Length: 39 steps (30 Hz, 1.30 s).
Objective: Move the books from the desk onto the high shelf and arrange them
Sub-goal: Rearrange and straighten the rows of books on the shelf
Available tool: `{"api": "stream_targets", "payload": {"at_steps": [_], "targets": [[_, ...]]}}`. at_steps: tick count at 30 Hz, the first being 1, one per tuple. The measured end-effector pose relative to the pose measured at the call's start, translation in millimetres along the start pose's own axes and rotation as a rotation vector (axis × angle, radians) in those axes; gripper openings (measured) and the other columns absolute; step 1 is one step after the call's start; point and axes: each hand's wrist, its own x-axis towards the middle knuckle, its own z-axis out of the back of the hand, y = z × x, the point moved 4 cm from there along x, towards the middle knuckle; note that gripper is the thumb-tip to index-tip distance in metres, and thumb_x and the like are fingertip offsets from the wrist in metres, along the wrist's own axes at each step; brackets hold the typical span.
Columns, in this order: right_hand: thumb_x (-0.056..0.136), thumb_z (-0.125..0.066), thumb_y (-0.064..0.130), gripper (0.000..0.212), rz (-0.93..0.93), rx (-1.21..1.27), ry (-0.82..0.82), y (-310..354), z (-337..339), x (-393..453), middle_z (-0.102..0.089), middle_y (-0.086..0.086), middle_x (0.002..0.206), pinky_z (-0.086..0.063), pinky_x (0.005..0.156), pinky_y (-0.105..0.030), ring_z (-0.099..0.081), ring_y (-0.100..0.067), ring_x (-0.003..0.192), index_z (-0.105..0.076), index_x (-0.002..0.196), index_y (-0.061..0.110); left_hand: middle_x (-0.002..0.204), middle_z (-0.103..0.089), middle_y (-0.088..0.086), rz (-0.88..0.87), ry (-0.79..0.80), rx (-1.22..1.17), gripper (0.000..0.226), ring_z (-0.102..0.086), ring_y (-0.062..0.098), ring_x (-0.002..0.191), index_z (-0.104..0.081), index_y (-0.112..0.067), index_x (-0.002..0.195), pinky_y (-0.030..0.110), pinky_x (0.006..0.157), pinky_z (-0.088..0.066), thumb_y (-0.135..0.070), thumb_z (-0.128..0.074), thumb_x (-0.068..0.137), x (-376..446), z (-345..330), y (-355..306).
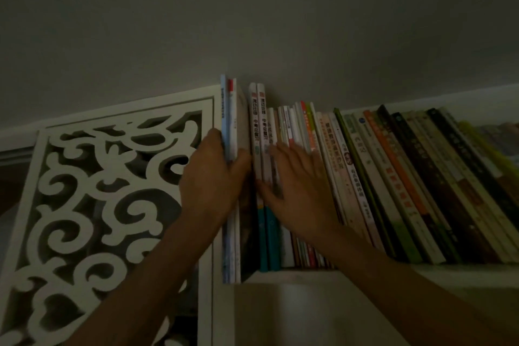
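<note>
A long row of upright books [365, 177] fills the high white shelf [295, 275], leaning slightly to the left. At the row's left end my left hand [213, 174] grips a few thin tall books [230, 109] with blue and white spines, fingers on their left side and thumb on the right. A dark gap lies between these and two white-and-teal books [259, 121]. My right hand [297, 185] lies flat with spread fingers against the spines of the teal books and the thin books [292, 121] beside them.
A white carved panel [106, 191] with scroll cut-outs stands directly left of the shelf opening. A grey wall [252, 22] rises behind and above the books. The shelf's right part is packed with darker spines [449, 177]. The scene is dim.
</note>
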Motion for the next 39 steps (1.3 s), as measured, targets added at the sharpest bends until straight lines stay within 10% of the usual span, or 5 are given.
{"api": "stream_targets", "payload": {"at_steps": [4,14,19,30,39], "targets": [[0.085,-0.022,0.057,0.074,0.016,-0.022,0.019,5,-2,-8,-0.028,-0.002,0.153,0.008,0.115,-0.037,-0.013,-0.019,0.144,-0.025,0.147,0.017,0.114,-0.053,-0.001,0.175,0.004,-0.009,0.049,-0.057,0.013,0.093,-0.038,-0.019,0.127,0.029,0.069,-0.053,-0.038,-0.058,0.086,-32,-3,7],[0.079,-0.011,0.068,0.079,0.059,-0.113,0.137,3,-9,-31,0.008,0.011,0.152,0.017,0.111,-0.035,0.014,-0.008,0.140,0.010,0.143,0.026,0.103,-0.065,0.008,0.246,-0.024,-0.069,0.038,-0.067,0.020,0.078,-0.042,-0.017,0.123,0.039,0.065,-0.059,-0.032,-0.055,0.091,-50,-9,6],[0.090,-0.006,0.068,0.076,0.039,-0.248,0.086,2,-15,-34,-0.026,0.001,0.153,-0.011,0.116,-0.048,-0.018,-0.022,0.140,-0.015,0.148,0.019,0.097,-0.064,0.004,0.202,-0.001,-0.099,0.029,-0.065,0.014,0.071,-0.043,-0.016,0.114,0.030,0.058,-0.057,-0.031,-0.053,0.092,-50,4,-1],[0.094,-0.008,0.061,0.068,0.007,-0.427,0.117,5,-14,-35,-0.044,-0.001,0.145,-0.014,0.111,-0.051,-0.038,-0.026,0.135,-0.033,0.142,0.019,0.078,-0.042,-0.019,0.144,-0.004,-0.141,0.031,-0.043,-0.008,0.063,-0.045,-0.016,0.118,0.007,0.044,-0.036,-0.022,-0.057,0.090,-55,73,-26],[0.078,-0.059,0.027,0.044,0.117,-0.377,0.013,1,19,-25,-0.060,-0.013,0.126,-0.032,0.098,-0.065,-0.053,-0.042,0.119,-0.064,0.118,0.010,0.078,-0.052,-0.014,0.030,-0.047,-0.153,0.018,-0.053,-0.001,0.062,-0.046,-0.020,0.103,0.010,0.048,-0.043,-0.021,-0.057,0.090,-61,94,-97]]}}
